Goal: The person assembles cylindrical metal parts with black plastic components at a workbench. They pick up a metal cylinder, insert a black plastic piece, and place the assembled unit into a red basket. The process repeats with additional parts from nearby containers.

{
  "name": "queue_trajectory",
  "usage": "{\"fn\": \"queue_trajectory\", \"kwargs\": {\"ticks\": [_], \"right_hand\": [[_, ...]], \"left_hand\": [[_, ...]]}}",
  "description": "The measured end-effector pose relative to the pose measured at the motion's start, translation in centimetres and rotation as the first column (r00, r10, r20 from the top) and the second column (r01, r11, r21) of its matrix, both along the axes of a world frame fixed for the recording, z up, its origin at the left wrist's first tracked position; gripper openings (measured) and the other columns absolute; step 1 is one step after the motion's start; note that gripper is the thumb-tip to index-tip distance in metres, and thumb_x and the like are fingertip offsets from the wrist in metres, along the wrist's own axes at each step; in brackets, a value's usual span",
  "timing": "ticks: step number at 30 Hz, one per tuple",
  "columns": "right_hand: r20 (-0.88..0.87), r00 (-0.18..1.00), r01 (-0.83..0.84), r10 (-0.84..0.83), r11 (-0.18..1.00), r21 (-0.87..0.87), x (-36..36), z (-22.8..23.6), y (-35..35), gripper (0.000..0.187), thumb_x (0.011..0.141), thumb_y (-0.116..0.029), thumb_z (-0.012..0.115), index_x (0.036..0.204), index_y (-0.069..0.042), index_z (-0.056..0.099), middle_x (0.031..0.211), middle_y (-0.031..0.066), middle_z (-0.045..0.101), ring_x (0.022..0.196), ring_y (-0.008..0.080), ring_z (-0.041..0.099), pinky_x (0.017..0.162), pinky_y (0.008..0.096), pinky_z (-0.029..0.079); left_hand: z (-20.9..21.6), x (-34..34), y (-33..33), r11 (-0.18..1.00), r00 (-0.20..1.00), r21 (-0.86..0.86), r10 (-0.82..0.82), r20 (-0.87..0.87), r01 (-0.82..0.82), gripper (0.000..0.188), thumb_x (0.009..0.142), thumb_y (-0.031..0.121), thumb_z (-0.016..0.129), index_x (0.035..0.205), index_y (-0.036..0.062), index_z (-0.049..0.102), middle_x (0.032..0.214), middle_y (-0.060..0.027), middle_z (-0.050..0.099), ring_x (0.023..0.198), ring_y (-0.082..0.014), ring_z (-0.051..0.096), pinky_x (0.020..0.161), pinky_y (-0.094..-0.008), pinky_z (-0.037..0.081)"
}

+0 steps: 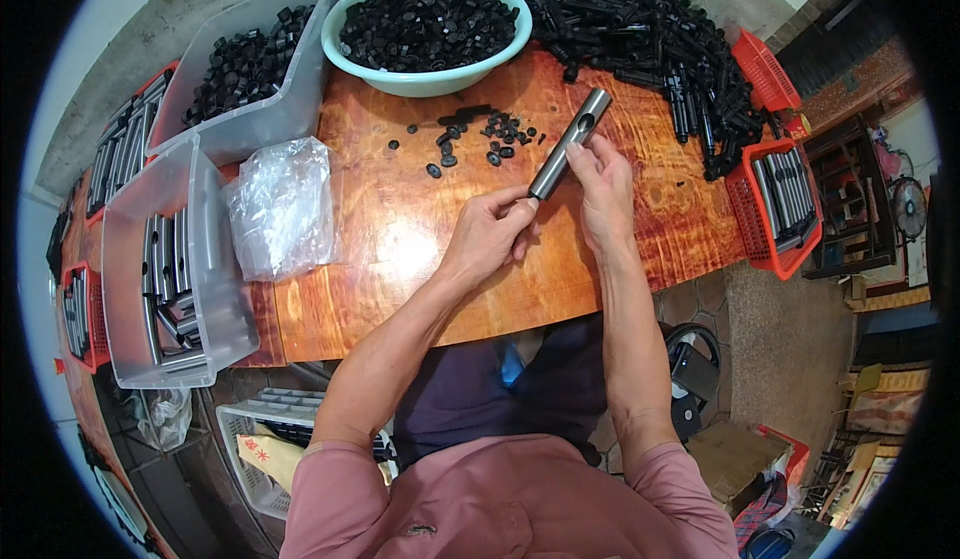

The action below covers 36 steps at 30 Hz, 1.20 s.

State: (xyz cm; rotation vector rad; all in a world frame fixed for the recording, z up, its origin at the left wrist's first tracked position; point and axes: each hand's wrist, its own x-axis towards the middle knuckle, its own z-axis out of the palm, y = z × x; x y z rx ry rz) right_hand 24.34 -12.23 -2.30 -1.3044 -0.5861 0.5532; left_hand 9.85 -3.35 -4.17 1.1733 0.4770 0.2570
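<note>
Between my two hands a silver metal tube (563,157) with an oval slot near its far end is held tilted over the wooden table (400,289). My left hand (490,234) is closed at the tube's lower, near end, where a dark tip shows. My right hand (604,184) grips the tube further up, its thumb lying along the side by the slot. Beyond my hands, several small black plastic caps (449,161) lie loose on the table, along with smaller black bits (510,129).
A pale green basin (430,84) heaped with black parts stands at the back. A pile of black rods (640,34) lies back right. Clear bins (215,259) and a plastic bag (282,209) are at left. A red basket (740,199) of tubes sits at the right edge.
</note>
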Motion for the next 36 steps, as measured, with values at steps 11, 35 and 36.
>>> {"fn": "queue_trajectory", "kwargs": {"ticks": [11,35,36], "right_hand": [[-0.017,1.000,-0.010,0.010,1.000,-0.014,-1.0,0.2,0.7,0.022,0.099,-0.015,0.063,0.114,0.002,0.062,0.091,0.0024,0.066,0.083,0.0074,0.058,0.078,0.0243,0.046],[-0.420,0.805,-0.513,0.418,0.847,-0.139,-11.3,-1.4,-6.1,0.035,0.103,-0.016,0.055,0.133,0.002,0.052,0.075,0.0042,0.061,0.046,0.0055,0.048,0.041,0.0197,0.036],[-0.436,0.791,-0.526,0.429,0.841,-0.128,-11.1,-2.2,-6.3,0.039,0.104,-0.020,0.053,0.135,0.003,0.050,0.091,0.0090,0.065,0.065,0.0104,0.061,0.057,0.0220,0.048]], "left_hand": [[-1.1,-0.3,0.5,0.992,0.996,-0.124,-0.010,0.092,0.021,0.031,0.105,0.024,0.052,0.120,-0.0018,0.060,0.076,-0.0054,0.063,0.050,-0.0080,0.052,0.045,-0.0227,0.040],[-1.3,-1.0,4.1,0.688,0.797,-0.726,0.445,0.408,-0.013,0.032,0.103,0.045,0.056,0.108,0.0137,0.059,0.067,0.0000,0.050,0.054,-0.0135,0.048,0.051,-0.0285,0.043],[-1.5,-1.2,4.4,0.679,0.791,-0.733,0.470,0.392,-0.039,0.029,0.103,0.043,0.057,0.105,0.0140,0.059,0.064,0.0012,0.047,0.051,-0.0118,0.044,0.048,-0.0270,0.039]]}}
